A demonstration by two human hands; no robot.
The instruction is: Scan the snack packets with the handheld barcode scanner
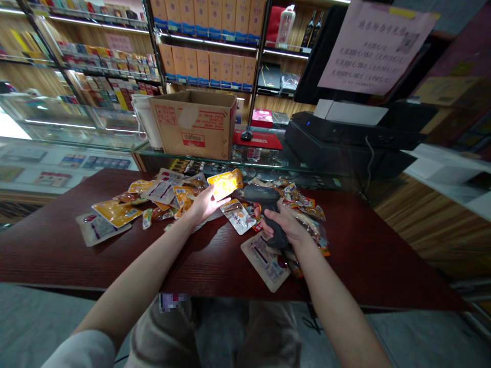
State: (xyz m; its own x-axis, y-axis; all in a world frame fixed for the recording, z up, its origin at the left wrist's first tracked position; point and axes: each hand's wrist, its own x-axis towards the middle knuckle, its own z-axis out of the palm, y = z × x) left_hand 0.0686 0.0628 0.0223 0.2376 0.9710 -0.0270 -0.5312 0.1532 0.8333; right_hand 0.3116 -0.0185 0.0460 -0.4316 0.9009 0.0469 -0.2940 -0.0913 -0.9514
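Observation:
Between the thumb and fingers of my left hand (204, 205) is a yellow snack packet (225, 184), raised over the dark red table (184, 273) and brightly lit. My right hand (283, 223) is wrapped round the grip of a black barcode scanner (263, 195), whose head points left at the packet. Just below them lies a white snack packet (238, 215). Several yellow and grey packets, among them a yellow one (116, 212), are heaped to the left. Another heap lies under and beyond my right hand, with a large grey packet (266, 260) at its near side.
A cardboard box (195, 128) stands on the glass counter (184, 155) behind the table, beside a white jug (149, 120). At the right are a black monitor (312, 61) and a black machine (345, 130). Stocked shelves (209, 43) line the back.

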